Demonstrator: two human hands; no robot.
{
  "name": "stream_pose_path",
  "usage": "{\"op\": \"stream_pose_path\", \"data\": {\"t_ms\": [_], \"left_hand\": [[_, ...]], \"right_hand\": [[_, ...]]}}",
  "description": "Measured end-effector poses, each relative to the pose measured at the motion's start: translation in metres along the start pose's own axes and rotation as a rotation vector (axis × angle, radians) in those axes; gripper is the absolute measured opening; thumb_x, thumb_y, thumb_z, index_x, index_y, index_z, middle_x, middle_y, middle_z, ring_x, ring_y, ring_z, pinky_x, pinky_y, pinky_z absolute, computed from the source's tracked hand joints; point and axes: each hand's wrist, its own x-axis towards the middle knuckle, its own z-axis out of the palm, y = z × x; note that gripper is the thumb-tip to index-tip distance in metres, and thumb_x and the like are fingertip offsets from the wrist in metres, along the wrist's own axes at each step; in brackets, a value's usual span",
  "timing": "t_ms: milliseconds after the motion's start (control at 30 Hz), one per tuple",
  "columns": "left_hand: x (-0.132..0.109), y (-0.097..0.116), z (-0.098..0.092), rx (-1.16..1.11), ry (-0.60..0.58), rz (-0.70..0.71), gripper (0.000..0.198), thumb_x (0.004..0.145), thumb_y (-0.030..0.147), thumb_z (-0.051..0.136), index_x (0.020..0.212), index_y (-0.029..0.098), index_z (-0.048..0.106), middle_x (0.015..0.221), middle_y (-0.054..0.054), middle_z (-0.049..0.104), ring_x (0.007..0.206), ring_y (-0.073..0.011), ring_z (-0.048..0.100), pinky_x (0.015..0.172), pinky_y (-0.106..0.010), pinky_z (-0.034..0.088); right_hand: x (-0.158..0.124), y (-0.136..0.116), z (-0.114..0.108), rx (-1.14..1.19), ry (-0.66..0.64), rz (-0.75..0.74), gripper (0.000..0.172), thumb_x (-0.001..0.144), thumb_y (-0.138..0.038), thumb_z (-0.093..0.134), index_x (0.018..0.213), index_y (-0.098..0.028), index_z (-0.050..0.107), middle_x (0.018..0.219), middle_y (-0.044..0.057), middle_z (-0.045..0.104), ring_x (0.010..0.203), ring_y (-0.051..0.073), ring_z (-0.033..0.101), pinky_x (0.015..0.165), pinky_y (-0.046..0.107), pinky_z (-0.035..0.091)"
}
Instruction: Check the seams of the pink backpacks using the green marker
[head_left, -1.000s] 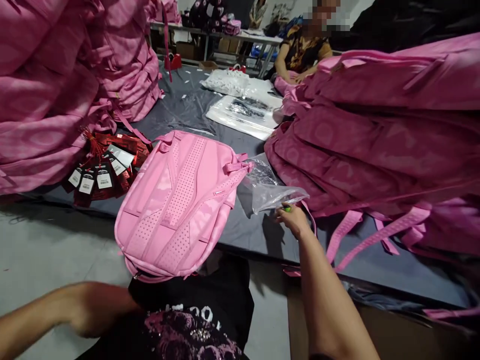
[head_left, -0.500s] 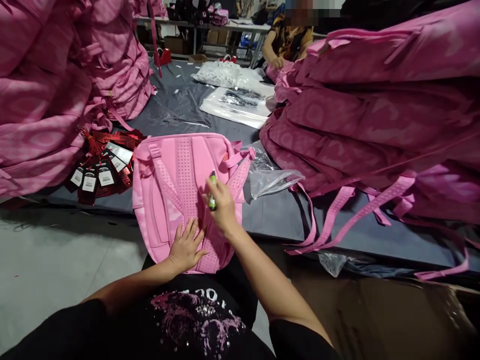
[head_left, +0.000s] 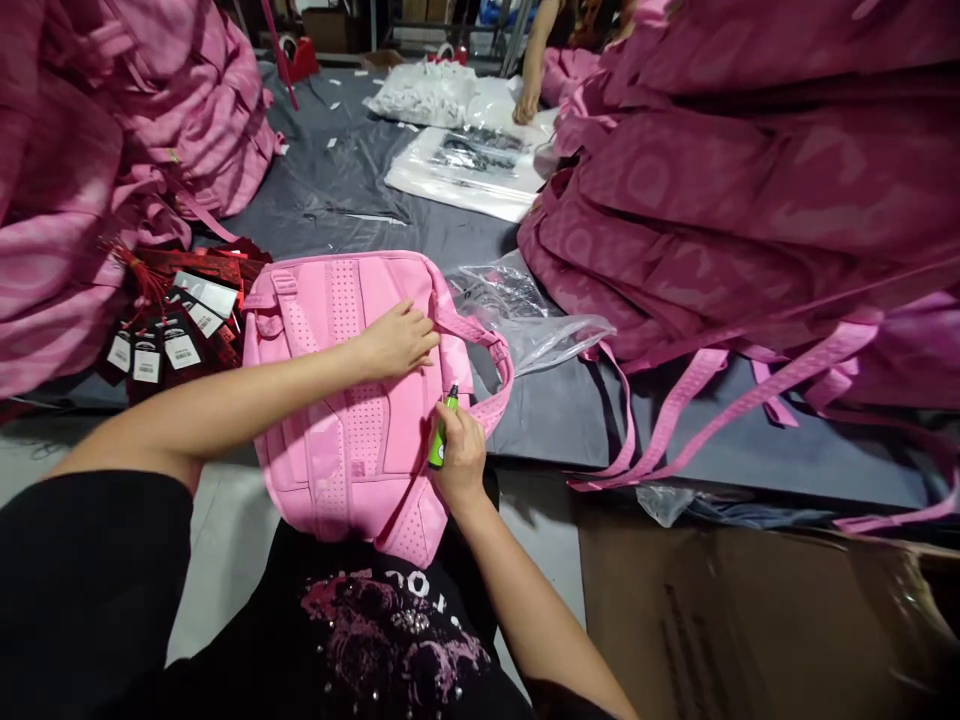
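A pink backpack (head_left: 367, 420) leans against the table edge and my lap, its padded back panel and perforated straps facing me. My left hand (head_left: 401, 340) reaches across it, palm down, with fingers closed at the panel's right edge near the upper end of the right shoulder strap (head_left: 499, 385). The fingertips are partly hidden there. My right hand (head_left: 461, 455) is closed around a small green tube (head_left: 442, 430) with a black tip pointing up, beside the backpack's right edge. That strap loops out to the right, above my right hand.
Black-and-white hang tags (head_left: 165, 345) on red cords lie left of the backpack. Pink backpacks are piled at left (head_left: 202, 110) and right (head_left: 712, 210). Clear plastic (head_left: 555, 335) and white packets (head_left: 457, 180) lie on the grey tabletop. Another person's hand (head_left: 529, 100) touches the packets.
My left hand has moved up from the backpack's lower panel to its right edge. My right hand, with the green tube, has shifted down and right. The right strap now loops outward.
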Motion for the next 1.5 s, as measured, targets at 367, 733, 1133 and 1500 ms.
{"op": "stream_pose_path", "data": {"t_ms": [367, 733, 1133, 1500], "left_hand": [[0.015, -0.036, 0.004, -0.11, -0.042, 0.216, 0.038, 0.092, 0.05, 0.06, 0.071, 0.02, 0.069, 0.078, -0.005, 0.069, 0.084, -0.0212, 0.055, 0.086, -0.039, 0.033], [0.009, -0.019, 0.003, -0.319, -0.193, 0.083, 0.018, 0.077, 0.037, 0.078, 0.084, 0.022, 0.071, 0.087, -0.002, 0.068, 0.093, -0.0213, 0.056, 0.09, -0.038, 0.027], [0.007, -0.03, -0.005, -0.065, -0.228, 0.102, 0.043, 0.064, 0.042, 0.087, 0.092, 0.019, 0.064, 0.093, -0.003, 0.067, 0.095, -0.0239, 0.059, 0.101, -0.044, 0.035], [-0.035, -0.028, 0.031, -0.072, 0.185, 0.061, 0.018, 0.098, 0.026, 0.045, 0.093, 0.021, 0.061, 0.102, -0.001, 0.067, 0.104, -0.019, 0.053, 0.118, -0.043, 0.028]], "right_hand": [[-0.019, 0.012, 0.012, -0.055, 0.03, -0.02, 0.057, 0.097, -0.009, 0.049, 0.148, -0.028, 0.034, 0.105, 0.009, 0.065, 0.083, 0.019, 0.056, 0.074, 0.031, 0.038], [-0.023, 0.007, 0.012, -0.024, -0.138, 0.027, 0.04, 0.094, -0.013, 0.048, 0.132, -0.027, 0.056, 0.108, 0.012, 0.064, 0.086, 0.022, 0.054, 0.076, 0.036, 0.034], [-0.016, 0.005, 0.006, -0.05, -0.08, -0.021, 0.045, 0.097, -0.016, 0.049, 0.141, -0.025, 0.043, 0.1, 0.011, 0.064, 0.081, 0.022, 0.055, 0.073, 0.035, 0.035], [0.104, 0.044, -0.037, -0.095, -0.004, -0.117, 0.017, 0.098, -0.029, 0.054, 0.108, -0.024, 0.067, 0.126, 0.014, 0.056, 0.121, 0.032, 0.051, 0.099, 0.05, 0.038]]}}
